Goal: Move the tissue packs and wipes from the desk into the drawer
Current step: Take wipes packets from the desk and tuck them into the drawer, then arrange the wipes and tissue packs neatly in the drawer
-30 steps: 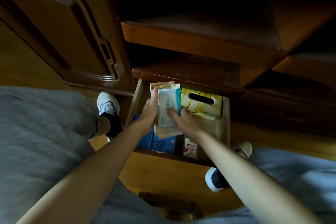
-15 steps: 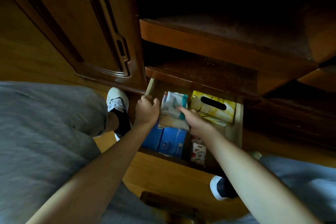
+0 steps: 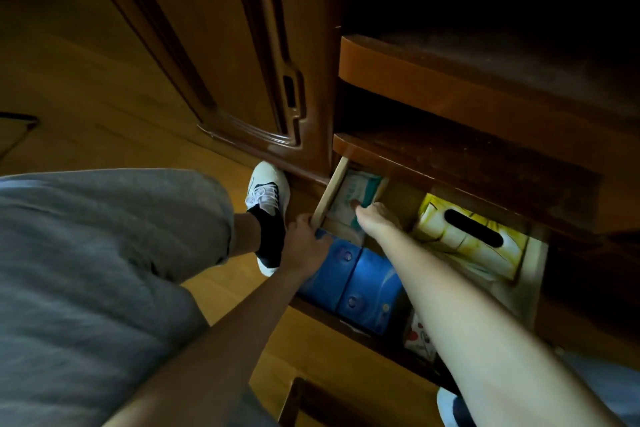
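Head view: the right hand point(image 3: 372, 218) is pushing a wipes pack point(image 3: 353, 196) into the drawer's point(image 3: 327, 199) back left corner, fingertips pressing on it, though whether the fingers curl round it I can't tell. The left hand point(image 3: 304, 243) grips the drawer's side wall. My worry: the pack looks tucked under the shelf point(image 3: 450, 163) edge, so it could snag there when the drawer shuts, and the blue packs point(image 3: 360, 284) in front leave little room.

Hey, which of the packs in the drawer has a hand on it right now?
The white-and-teal wipes pack at the drawer's back left corner: the right hand rests on it. The blue tissue packs and yellow tissue box lie untouched.
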Motion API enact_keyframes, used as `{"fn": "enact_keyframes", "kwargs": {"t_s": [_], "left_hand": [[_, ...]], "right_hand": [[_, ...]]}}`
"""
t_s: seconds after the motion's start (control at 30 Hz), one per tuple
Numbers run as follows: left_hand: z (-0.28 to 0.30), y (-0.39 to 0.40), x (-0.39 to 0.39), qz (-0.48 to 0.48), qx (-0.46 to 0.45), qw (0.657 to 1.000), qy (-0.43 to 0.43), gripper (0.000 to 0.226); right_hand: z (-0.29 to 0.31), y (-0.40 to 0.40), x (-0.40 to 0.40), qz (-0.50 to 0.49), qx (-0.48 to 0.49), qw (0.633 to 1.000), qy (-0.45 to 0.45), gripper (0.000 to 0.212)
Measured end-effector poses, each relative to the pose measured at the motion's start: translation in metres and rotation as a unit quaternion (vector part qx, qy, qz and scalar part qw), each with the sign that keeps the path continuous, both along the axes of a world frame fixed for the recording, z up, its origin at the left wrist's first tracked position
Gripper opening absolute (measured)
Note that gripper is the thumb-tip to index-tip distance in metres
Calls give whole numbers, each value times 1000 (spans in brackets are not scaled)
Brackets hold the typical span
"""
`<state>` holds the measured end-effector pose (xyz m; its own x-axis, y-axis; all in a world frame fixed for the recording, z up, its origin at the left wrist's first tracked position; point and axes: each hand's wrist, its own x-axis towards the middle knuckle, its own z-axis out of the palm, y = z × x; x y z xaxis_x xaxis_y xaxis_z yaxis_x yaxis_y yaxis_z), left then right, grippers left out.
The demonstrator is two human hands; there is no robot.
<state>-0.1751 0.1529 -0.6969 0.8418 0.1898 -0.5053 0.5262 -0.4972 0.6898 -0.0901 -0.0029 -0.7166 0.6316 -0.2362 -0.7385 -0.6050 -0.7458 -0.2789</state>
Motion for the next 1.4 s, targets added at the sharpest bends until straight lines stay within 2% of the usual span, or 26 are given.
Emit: {"fn": "enact_keyframes", "kwargs": {"t_s": [0.07,0.17,0.27,0.37,0.47,0.53,0.67,0.73,0.8,0.87,0.93,1.0,1.1,1.17,1.27,1.4], "left_hand": [[3,-2,3,0,10,1000,-5,47],[18,-12,5,-14,39,998,-55,40],[47,-27,7,-38,95,988,-114,47],[91,-50,12,-94,112,976,-159,57],[153,-75,14,-176,101,950,-236,49],[203,-90,15,-232,135,904,-332,42],[318,-122,21,-273,150,763,-567,26],[374,-139,30,-270,132,699,-648,21],[425,-159,44,-257,115,663,-694,17],[463,-181,63,-254,109,672,-687,15],[487,-204,86,-269,121,706,-644,15],[497,-226,111,-288,145,741,-588,16],[490,-254,144,-319,181,766,-529,20],[475,-270,161,-343,206,769,-498,24],[460,-290,182,-364,255,762,-471,33],[452,-295,195,-353,257,753,-493,37]], "right_hand": [[10,-13,-1,24,-12,1000,13,83],[38,-34,-18,16,72,997,4,89],[76,-57,-42,64,150,985,-59,66],[125,-91,-63,117,159,976,-92,55],[180,-131,-84,95,157,969,-164,33],[223,-155,-97,56,156,959,-228,24],[328,-191,-120,20,188,912,-364,17],[384,-204,-130,16,194,884,-426,16],[434,-218,-136,7,186,852,-489,17],[471,-235,-135,-4,166,826,-539,16],[496,-256,-124,-14,122,814,-568,16],[507,-283,-105,-28,49,816,-575,14],[502,-328,-71,-60,-79,834,-543,24],[493,-354,-51,-70,-145,844,-512,33],[483,-383,-14,-15,-291,848,-443,44],[489,-392,50,49,-379,843,-377,54]]}}
